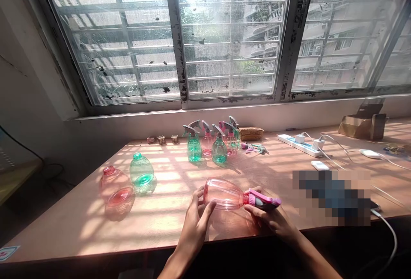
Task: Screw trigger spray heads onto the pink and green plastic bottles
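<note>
A clear pink spray bottle [224,194] lies on its side between my two hands, just above the table's front edge. My left hand [198,212] is closed round its base, with the thumb along the near side. At the neck, my right hand [268,215] grips the pink and black spray head [262,200], which points right. Whether the head is fully screwed on I cannot tell. To the left stand an open green bottle [141,171] and an open pink bottle [116,189], both without spray heads.
Several spray bottles with heads [194,147] stand near the window wall, beside loose spray heads [255,147]. Small brown blocks [161,140] and a brown package [251,133] lie behind. At right are a power strip [299,145] with cables, and a cardboard box [362,124].
</note>
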The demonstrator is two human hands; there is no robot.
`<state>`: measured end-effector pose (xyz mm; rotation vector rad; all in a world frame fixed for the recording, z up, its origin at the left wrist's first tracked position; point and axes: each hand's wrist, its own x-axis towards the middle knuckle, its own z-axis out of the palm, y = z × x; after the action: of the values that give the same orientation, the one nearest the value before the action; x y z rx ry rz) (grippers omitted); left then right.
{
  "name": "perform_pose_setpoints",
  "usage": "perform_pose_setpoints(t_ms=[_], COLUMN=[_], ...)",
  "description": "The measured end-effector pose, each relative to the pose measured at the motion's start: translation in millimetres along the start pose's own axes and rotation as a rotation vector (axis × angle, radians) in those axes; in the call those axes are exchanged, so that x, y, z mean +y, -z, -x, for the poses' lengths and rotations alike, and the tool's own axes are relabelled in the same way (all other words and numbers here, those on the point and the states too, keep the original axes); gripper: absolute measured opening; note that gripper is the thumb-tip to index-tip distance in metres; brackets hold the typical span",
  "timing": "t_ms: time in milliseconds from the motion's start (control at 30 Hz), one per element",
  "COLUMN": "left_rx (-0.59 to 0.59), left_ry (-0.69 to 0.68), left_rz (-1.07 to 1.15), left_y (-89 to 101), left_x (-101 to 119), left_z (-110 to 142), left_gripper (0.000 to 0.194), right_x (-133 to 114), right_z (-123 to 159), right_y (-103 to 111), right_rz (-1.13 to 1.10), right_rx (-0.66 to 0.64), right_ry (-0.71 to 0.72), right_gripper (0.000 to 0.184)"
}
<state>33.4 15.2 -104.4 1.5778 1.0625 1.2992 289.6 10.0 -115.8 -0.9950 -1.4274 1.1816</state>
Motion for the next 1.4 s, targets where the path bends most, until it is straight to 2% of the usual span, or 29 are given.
perform_pose_setpoints(t_ms=[200, 333, 433, 500, 633, 733, 867, 967, 1033, 1267, 1400], left_rx=[-0.024, -0.047, -0.029, -0.012, 0.004, -0.003, -0.017, -0.016, -0.019, -0.012, 0.004], left_ry=[-0.086, -0.045, 0.015, -0.004, -0.111, -0.139, -0.065, 0.034, 0.054, -0.186, -0.159], left_rz=[-0.054, -0.028, 0.027, 0.014, -0.106, -0.129, -0.094, -0.004, 0.020, -0.182, -0.183], left_y=[4.0, 2.8, 2.5, 3.1, 3.8, 2.5, 0.3, 0.1, 0.7, 1.4, -2.1], left_x=[-9.9, -1.5, 1.0, -3.1, -15.9, -16.6, -3.8, 3.5, 2.5, -10.7, -0.6], left_z=[-3.2, -0.1, 0.7, 0.0, -1.7, -1.3, 0.7, 1.8, 1.5, -1.2, 4.0], left_gripper=[0.049, 0.058, 0.049, 0.048, 0.049, 0.050, 0.059, 0.054, 0.051, 0.048, 0.057], right_x=[-0.9, -2.7, -4.6, -4.6, -1.8, -0.1, 0.7, -0.1, -1.5, -3.2, -2.8], right_z=[-0.5, 1.1, 1.9, 1.6, -0.1, -0.7, -0.7, -0.4, 0.1, 1.5, 0.7], right_y=[-1.6, -0.8, 0.3, 0.5, -0.5, -1.7, -1.5, 0.0, 0.5, -2.3, -2.0], right_rz=[-0.175, -0.055, 0.023, 0.021, -0.148, -0.219, -0.080, 0.045, 0.049, -0.194, -0.049], right_rx=[0.086, 0.027, -0.008, 0.000, 0.081, 0.098, 0.044, 0.007, 0.003, 0.125, 0.075], right_ry=[-0.040, -0.007, 0.031, 0.021, -0.034, -0.042, -0.023, 0.009, -0.002, -0.061, -0.011], right_gripper=[0.044, 0.035, 0.031, 0.031, 0.042, 0.048, 0.038, 0.031, 0.030, 0.038, 0.029])
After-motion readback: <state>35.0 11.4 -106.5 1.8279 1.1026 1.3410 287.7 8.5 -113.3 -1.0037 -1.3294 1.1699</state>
